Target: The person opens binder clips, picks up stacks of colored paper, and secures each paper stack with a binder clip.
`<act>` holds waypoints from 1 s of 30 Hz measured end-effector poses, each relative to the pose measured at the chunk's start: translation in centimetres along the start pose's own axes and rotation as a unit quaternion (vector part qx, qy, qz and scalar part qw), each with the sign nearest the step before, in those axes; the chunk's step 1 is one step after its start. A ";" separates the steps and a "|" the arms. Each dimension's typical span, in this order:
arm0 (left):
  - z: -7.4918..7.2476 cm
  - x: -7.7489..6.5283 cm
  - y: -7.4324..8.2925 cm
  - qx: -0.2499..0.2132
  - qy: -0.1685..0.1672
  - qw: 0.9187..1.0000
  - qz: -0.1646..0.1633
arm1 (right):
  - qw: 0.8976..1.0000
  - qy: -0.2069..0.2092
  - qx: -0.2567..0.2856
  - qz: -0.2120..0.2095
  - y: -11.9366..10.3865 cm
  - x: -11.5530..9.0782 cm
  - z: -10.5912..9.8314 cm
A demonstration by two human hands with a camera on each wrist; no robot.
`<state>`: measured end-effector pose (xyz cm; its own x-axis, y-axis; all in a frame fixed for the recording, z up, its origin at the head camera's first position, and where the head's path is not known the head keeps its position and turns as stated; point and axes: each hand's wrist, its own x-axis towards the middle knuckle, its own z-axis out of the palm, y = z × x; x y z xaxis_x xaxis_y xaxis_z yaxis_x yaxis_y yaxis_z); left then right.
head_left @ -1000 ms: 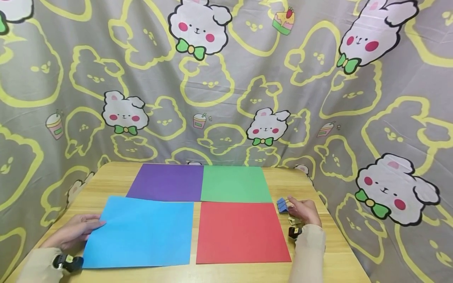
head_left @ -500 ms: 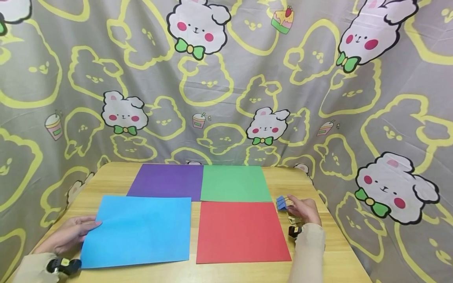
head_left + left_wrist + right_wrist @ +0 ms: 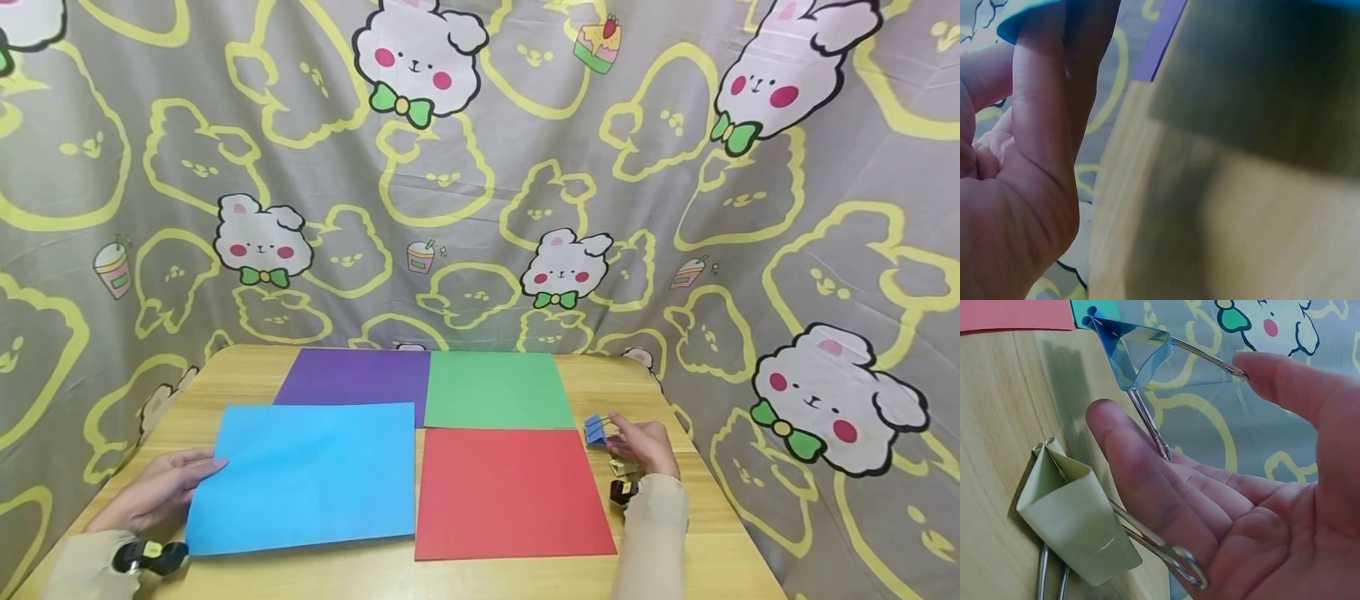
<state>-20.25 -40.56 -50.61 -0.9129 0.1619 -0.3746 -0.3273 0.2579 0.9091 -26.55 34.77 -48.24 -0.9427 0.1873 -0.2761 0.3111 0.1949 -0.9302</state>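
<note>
My left hand (image 3: pixel 157 487) pinches the left edge of a blue sheet of paper (image 3: pixel 307 475), with the thumb on top. The sheet is raised off the table, casts a shadow in the left wrist view, and covers the front of a purple sheet (image 3: pixel 352 379). In the right wrist view, my right hand (image 3: pixel 1260 506) holds a blue binder clip (image 3: pixel 1135 353) by its wire handles, one against the thumb, the other against the fingers. Its two rolled lips lie close together. Below the fingers, a pale yellow binder clip (image 3: pixel 1079 519) rests on the table.
A red sheet (image 3: pixel 513 492) lies front right of centre, and a green sheet (image 3: pixel 498 387) lies behind it, side by side with the purple one. The wooden table (image 3: pixel 465 579) is backed by a patterned grey curtain (image 3: pixel 480 192).
The left hand shifts the blue sheet a little left, then back right and up, so it hides more of the purple sheet. The right hand and blue clip stay nearly still.
</note>
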 end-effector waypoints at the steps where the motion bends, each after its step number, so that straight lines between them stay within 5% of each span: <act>1: 0.2 0.1 0.1 -0.004 0.005 1.000 -0.001 | 1.000 0.000 -0.001 -0.001 0.0 0.0 0.0; 30: 4.1 2.5 2.6 -0.005 0.028 0.998 0.051 | 1.000 0.010 -0.006 0.004 0.0 0.2 0.2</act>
<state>-22.41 -35.61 -49.95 -0.9539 0.1330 -0.2689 -0.2336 0.2332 0.9440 -26.76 34.66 -48.36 -0.9373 0.2090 -0.2790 0.3208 0.2041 -0.9249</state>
